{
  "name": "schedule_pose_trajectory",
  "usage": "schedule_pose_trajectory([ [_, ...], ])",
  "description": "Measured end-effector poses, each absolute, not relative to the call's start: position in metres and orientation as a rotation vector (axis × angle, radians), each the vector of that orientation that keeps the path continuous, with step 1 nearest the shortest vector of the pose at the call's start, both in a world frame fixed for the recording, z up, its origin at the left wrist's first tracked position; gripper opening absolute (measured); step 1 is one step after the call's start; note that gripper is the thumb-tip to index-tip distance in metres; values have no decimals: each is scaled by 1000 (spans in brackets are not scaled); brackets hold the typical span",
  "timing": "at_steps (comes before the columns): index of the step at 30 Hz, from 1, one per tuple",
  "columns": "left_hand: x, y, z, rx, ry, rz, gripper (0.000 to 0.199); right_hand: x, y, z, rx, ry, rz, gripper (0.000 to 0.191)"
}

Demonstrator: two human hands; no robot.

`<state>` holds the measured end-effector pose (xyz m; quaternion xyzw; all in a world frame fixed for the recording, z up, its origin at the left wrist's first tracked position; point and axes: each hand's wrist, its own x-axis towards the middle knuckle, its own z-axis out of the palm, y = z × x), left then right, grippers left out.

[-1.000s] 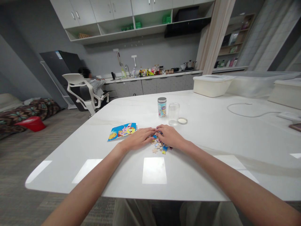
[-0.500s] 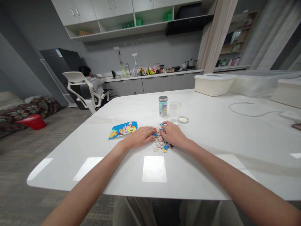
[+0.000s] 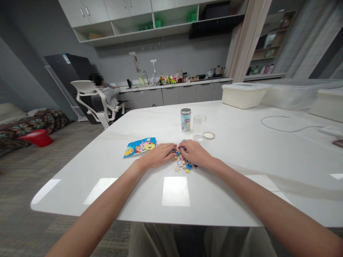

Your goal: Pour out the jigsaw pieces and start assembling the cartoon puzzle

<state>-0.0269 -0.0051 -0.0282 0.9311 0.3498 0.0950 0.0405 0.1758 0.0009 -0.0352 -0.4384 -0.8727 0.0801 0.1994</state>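
A small heap of jigsaw puzzle pieces (image 3: pixel 182 165), blue, yellow, pink and tan, lies on the white table. My left hand (image 3: pixel 160 155) rests at its left edge, fingers loosely bent over the pieces and thumb apart. From the right, my right hand (image 3: pixel 197 152) reaches over the heap, its curved fingertips touching the pieces. Neither hand grips anything visible; both look open, though some fingertips are hidden. A folded cartoon picture sheet (image 3: pixel 140 147) lies beside my left hand. Behind the heap stand a cartoon-labelled jar (image 3: pixel 185 120) with a silver lid and a clear uncapped jar (image 3: pixel 199 125).
A round lid (image 3: pixel 209 135) lies beside the clear jar. White storage boxes (image 3: pixel 244 97) and a clear bin (image 3: pixel 289 95) stand at the back right, near a white cable (image 3: pixel 292 131). Across the room, a person (image 3: pixel 109 94) sits in a white chair (image 3: pixel 89 100).
My right hand has shifted slightly left over the heap, bringing its fingertips close to my left hand's. My left hand has barely moved.
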Motion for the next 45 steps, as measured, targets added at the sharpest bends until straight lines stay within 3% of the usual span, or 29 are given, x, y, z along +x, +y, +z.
schedule_pose_trajectory([
  [45,-25,-7,-24,2848,1158,371,32,177,1,-29,-1155,-2424,237,32],
])
